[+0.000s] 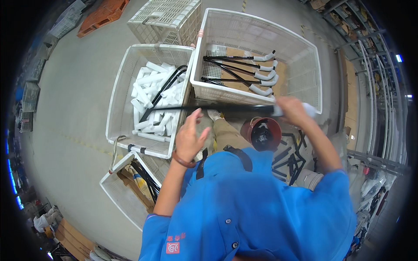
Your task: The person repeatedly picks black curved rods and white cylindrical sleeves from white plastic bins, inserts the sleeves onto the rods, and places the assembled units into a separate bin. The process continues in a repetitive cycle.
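Observation:
My right hand (291, 110) is closed round one end of a long black tube (235, 108), where a white sleeve (309, 110) sticks out past the fist. Motion blurs the tube, which runs leftward to the white crate (116, 104). Just below it, my left hand (188, 138) is open, fingers apart, and holds nothing. That crate contains many loose white foam-like sleeves (150, 93) and bent black tubes (164, 88). In the larger crate (257, 21) beyond lie several black tubes (230, 58) with white sleeves on their curved ends.
A red bucket (249, 130) with dark contents stands by my legs, beside black bent pieces (285, 162) on the floor. Another crate (114, 196) holding black tubes is at lower left. An upturned-looking white crate (163, 19) stands behind; metal shelving (365, 32) lines the right.

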The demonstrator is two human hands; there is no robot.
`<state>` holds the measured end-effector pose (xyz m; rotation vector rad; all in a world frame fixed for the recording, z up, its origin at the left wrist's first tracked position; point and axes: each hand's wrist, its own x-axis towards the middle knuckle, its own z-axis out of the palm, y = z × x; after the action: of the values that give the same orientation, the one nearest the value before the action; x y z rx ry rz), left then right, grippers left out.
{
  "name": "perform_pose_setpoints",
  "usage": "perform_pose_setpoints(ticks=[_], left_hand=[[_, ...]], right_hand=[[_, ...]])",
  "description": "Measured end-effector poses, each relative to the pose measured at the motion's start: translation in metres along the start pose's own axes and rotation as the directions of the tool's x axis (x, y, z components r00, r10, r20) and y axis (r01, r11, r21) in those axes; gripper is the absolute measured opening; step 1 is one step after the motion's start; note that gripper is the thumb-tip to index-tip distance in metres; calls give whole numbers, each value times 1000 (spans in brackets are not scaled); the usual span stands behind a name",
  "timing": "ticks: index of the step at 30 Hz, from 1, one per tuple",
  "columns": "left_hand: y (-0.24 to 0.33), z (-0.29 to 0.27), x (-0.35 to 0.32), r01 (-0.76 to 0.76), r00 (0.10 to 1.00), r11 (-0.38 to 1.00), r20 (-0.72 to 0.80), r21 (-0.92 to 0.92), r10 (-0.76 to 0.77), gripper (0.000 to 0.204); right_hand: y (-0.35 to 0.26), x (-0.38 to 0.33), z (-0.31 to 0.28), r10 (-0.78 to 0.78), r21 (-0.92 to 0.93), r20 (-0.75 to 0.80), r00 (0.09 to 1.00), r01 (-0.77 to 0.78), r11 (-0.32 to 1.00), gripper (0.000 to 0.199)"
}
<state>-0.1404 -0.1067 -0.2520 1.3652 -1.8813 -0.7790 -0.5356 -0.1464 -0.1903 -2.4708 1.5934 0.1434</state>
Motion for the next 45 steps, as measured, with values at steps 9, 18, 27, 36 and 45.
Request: perform_pose_setpoints(ticks=[9, 18, 27, 36, 45], left_hand=[[-229, 48, -61, 726, 648, 643, 71, 246, -759, 41], [-309, 114, -37, 849, 464, 420, -70, 319, -883, 65], [-426, 164, 8, 732, 604, 563, 17, 385, -797, 51], [-426, 164, 1, 764, 603, 561, -43, 319, -796, 54], [-422, 164, 2, 778, 573, 548, 9, 308, -819, 50]], right_hand=[[223, 93, 117, 362, -219, 111, 926, -332, 917, 55], [45, 411, 208, -318, 246, -205, 926, 363, 899, 44], [-135, 729, 443, -250, -175, 503, 828, 380, 908, 25], [-89, 757, 574, 305, -253, 394, 867, -217, 943, 47], [-166, 719, 419, -24, 191, 699, 715, -154, 969, 30]])
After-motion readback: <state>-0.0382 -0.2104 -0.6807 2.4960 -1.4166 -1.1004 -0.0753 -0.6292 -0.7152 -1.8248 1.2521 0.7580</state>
